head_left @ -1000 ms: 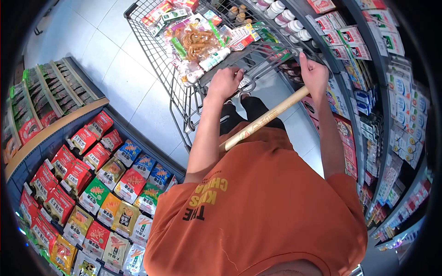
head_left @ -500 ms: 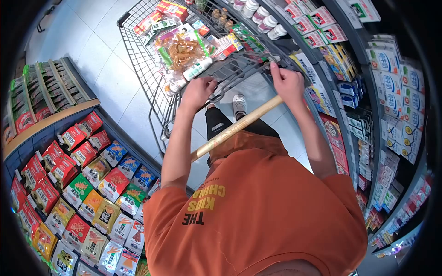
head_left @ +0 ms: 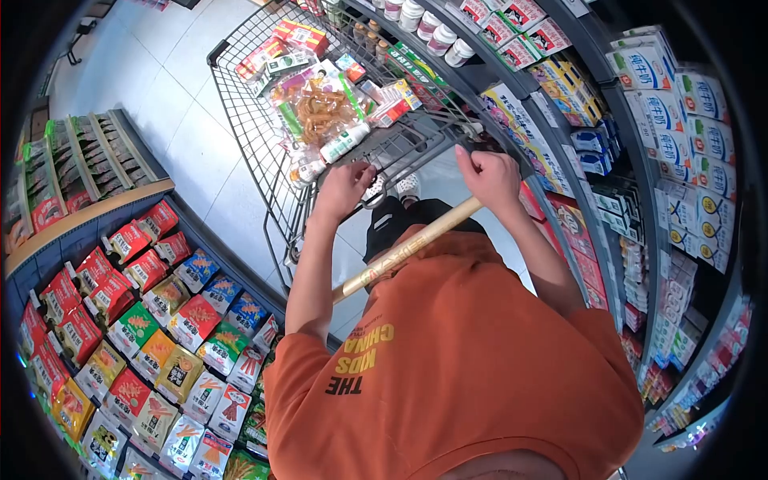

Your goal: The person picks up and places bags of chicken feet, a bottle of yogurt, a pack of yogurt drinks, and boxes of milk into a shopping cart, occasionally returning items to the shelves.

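A black wire shopping cart (head_left: 240, 112) holds snack packs, boxes and a white bottle (head_left: 346, 142). My left hand (head_left: 344, 190) is closed at the cart's near frame, just below the bottle, fingertips partly hidden. On the right, my right hand (head_left: 490, 178) curls at the frame's near right corner with its thumb sticking out; its fingers are mostly hidden. A light wooden-looking bar (head_left: 408, 250) with lettering slants across in front of my body, from my left forearm up to my right wrist.
Hanging snack packets fill a shelf unit (head_left: 96, 198) at the left. At the right, tall curved shelves (head_left: 632, 160) with milk packs and boxes stand close to my right arm. Pale tiled floor (head_left: 172, 88) shows left of the cart. A patterned shoe (head_left: 408, 188) shows beneath it.
The right shelves and nearby packs have shifted in view. The bar and both hands sit slightly lower. Both hands keep nearly the same pose at the cart.
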